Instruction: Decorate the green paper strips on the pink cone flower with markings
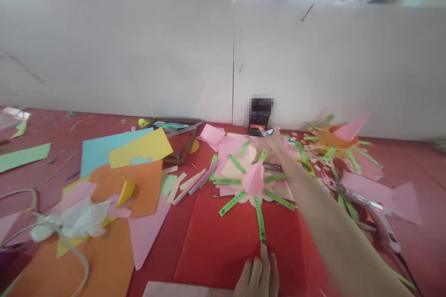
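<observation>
My left hand (257, 273) lies at the bottom edge with its fingers stretched out. One fingertip touches the end of a green paper strip (259, 218) marked with dark writing and a star. That strip belongs to a paper flower (253, 180) with a pink cone in the middle and several green strips spread around it. My right arm reaches over the flower's right side. A slim whitish pen (267, 132) is in my right hand (274, 140), which is at the lower edge of a dark phone (258, 123) leaning on the white partition.
A second paper flower (343, 137) with an orange base stands at the right. Below it lies a hot glue gun (379, 222) with a cable. Scissors (272, 166) rest behind the near flower. Orange sheets (146, 195) and a white cable (81, 264) cover the left.
</observation>
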`<action>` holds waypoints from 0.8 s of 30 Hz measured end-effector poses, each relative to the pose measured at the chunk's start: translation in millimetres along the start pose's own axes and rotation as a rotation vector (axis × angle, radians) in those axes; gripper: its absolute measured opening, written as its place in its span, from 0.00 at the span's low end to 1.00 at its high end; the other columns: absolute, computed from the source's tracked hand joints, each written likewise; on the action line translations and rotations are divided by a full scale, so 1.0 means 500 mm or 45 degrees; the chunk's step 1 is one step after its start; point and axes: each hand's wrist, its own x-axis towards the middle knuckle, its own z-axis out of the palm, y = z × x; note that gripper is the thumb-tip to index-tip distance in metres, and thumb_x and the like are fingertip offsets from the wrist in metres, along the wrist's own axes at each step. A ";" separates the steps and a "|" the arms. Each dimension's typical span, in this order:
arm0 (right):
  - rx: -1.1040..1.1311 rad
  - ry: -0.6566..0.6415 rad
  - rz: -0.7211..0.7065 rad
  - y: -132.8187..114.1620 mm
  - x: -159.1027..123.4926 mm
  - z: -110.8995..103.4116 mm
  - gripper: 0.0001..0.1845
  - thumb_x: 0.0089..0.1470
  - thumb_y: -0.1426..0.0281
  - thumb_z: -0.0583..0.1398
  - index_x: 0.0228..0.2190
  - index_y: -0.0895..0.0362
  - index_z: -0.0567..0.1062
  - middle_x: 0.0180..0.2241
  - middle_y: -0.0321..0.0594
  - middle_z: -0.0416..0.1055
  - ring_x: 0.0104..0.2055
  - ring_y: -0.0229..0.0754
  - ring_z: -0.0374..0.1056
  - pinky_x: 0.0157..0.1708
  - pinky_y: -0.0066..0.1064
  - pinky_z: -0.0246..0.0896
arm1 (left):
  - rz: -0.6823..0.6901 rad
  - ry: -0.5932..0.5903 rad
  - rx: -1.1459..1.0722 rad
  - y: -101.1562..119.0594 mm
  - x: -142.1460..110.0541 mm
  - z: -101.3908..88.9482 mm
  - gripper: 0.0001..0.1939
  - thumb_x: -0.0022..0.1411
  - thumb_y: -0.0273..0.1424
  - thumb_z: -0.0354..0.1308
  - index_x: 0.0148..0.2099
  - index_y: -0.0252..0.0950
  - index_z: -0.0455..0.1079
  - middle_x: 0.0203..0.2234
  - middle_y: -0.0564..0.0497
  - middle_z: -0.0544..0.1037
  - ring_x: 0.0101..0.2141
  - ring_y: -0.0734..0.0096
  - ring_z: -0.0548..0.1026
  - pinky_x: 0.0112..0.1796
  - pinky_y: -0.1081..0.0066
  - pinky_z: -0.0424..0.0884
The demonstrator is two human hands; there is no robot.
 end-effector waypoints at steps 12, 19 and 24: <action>0.562 -0.453 -0.582 -0.130 -0.232 -0.188 0.18 0.54 0.56 0.51 0.34 0.54 0.72 0.31 0.40 0.74 0.30 0.39 0.68 0.32 0.32 0.63 | 0.029 -0.085 -0.070 -0.012 0.019 -0.026 0.22 0.59 0.43 0.48 0.48 0.34 0.69 0.42 0.44 0.74 0.37 0.66 0.66 0.39 0.68 0.61; 0.374 -0.461 -0.575 -0.112 -0.283 -0.171 0.12 0.52 0.61 0.55 0.30 0.56 0.74 0.29 0.37 0.73 0.26 0.36 0.65 0.27 0.27 0.59 | 0.062 -0.280 -0.120 -0.019 0.026 -0.045 0.21 0.60 0.36 0.48 0.53 0.32 0.64 0.46 0.42 0.70 0.40 0.65 0.66 0.41 0.65 0.63; 0.415 -0.172 -0.560 -0.131 -0.276 -0.211 0.14 0.51 0.60 0.55 0.27 0.57 0.74 0.28 0.39 0.72 0.27 0.37 0.65 0.26 0.27 0.59 | 0.064 -0.190 -0.545 -0.065 0.070 -0.077 0.14 0.60 0.36 0.49 0.47 0.37 0.66 0.41 0.48 0.71 0.38 0.68 0.69 0.40 0.68 0.65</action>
